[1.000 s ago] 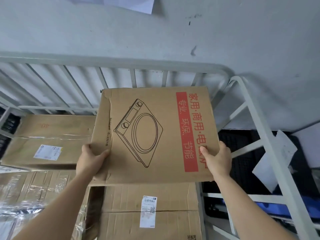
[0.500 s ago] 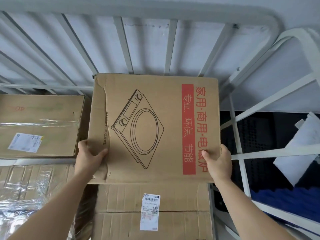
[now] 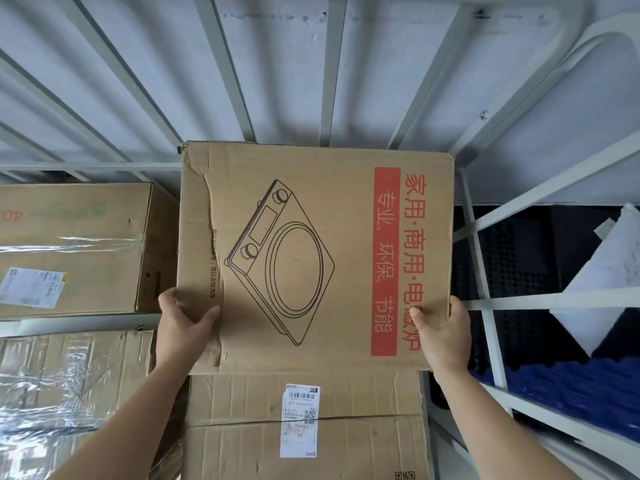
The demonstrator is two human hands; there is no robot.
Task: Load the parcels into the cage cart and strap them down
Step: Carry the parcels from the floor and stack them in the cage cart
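Note:
A flat cardboard parcel (image 3: 311,216) printed with a cooker drawing and a red strip of characters lies inside the grey cage cart (image 3: 325,81), its far edge against the cart's back bars. My left hand (image 3: 183,323) grips its near left edge, thumb on top. My right hand (image 3: 445,334) grips its near right edge, thumb on the red strip. The parcel's near edge overlaps a cardboard box (image 3: 304,427) with a white shipping label. No strap is in view.
A taped box (image 3: 72,244) with a label sits to the left against the back bars. A plastic-wrapped box (image 3: 59,386) lies at the near left. The cart's right side bars (image 3: 485,299) stand beside my right hand, with dark blue crates (image 3: 554,386) and white sheet beyond.
The parcel has moved forward and down into the cart until its far edge meets the back bars. Both hands keep the same grip on its near edge.

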